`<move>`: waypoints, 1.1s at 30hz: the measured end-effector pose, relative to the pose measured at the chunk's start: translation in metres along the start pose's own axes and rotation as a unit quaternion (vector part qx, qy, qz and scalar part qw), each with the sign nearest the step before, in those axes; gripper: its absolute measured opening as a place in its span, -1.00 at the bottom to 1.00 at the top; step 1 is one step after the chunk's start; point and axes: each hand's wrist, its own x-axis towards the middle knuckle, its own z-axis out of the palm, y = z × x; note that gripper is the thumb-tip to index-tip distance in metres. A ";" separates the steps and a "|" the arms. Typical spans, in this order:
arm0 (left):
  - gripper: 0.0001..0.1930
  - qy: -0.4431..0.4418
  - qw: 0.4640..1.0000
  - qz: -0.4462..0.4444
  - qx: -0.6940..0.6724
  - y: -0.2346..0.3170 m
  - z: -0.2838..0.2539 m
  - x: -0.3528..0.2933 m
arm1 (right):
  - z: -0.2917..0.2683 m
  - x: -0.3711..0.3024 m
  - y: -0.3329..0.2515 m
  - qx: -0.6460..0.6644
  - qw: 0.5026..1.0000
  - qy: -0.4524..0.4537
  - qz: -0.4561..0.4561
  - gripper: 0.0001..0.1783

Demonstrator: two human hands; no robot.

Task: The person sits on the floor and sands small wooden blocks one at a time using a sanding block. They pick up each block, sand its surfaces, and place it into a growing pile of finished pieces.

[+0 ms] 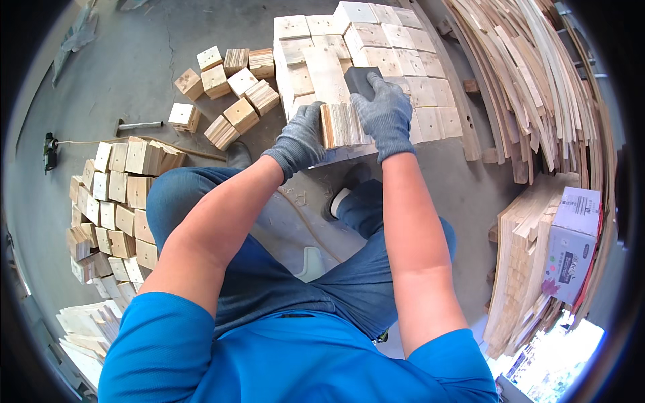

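Wearing a blue shirt (295,356) nearest the camera, and blue jeans (195,185) below it, with knees set wide apart. Noting a single container at the right, a pale purple-and-white carton (572,232), beside a stack of boards (521,262); cannot tell its contents.

Facing a large stack of wooden blocks (424,91), packed close in rows, with long wooden strips (517,67) along its right and only a narrow lane of floor between. Having wider room at the upper left, on bare grey floor (144,64), past the loose blocks (242,114) and the denser heap (121,185) at the left. Seeing also a hammer (140,125) near the loose blocks, and a thin tan cord (306,218) across the floor between the legs.

Reaching forward with both forearms, the left slanting inward, the right nearly straight. Laying the gloved left hand (302,134) against the left side of a layered block (342,127), at the near side of the stack; cannot tell this grip as pinching or merely bracing. Clasping a dark block (361,80) in the gloved right hand (388,111), grip closed over it, just beyond the layered block.
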 end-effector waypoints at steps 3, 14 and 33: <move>0.11 -0.028 0.999 -0.020 0.000 0.006 -0.007 -0.001 | 0.005 -0.013 0.006 -0.020 0.999 0.031 -0.012 -0.19; 0.17 -0.052 0.998 -0.018 0.017 0.005 -0.013 -0.001 | 0.010 -0.155 0.007 -0.026 0.991 0.096 -0.086 -0.21; 0.07 -0.032 0.999 0.020 0.012 -0.001 -0.008 -0.002 | 0.008 -0.134 -0.004 -0.019 0.993 0.082 -0.081 -0.20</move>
